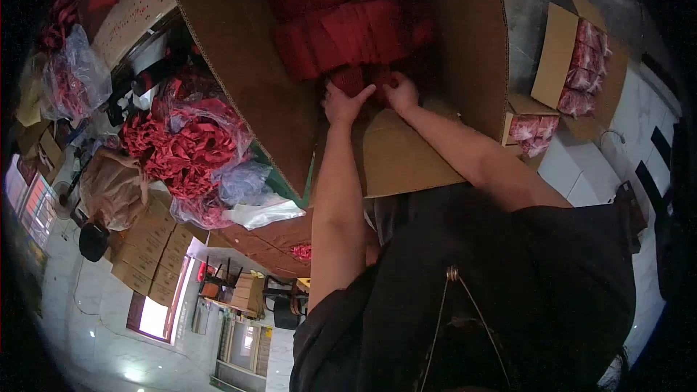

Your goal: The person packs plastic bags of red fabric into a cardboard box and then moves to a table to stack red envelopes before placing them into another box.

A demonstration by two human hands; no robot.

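Both my hands reach into a large open cardboard box [475,51] full of dark red packets [363,33], the upper one marked with a small gold emblem. My left hand [344,105] is at the near end of the row, thumb and fingers on either side of a ribbed red packet [350,81]. Just to its right, my right hand [401,94] has its fingers bent against red material beside the same packet. The fingertips of both hands are partly hidden in the shadow between packets and box wall.
Left of the box lies a heap of crumpled red bags [181,141] with clear plastic. At right, an open carton [548,58] and a smaller carton [512,109] hold plastic-wrapped red packs. A person [109,189] is at the left, near stacked brown cartons [149,247].
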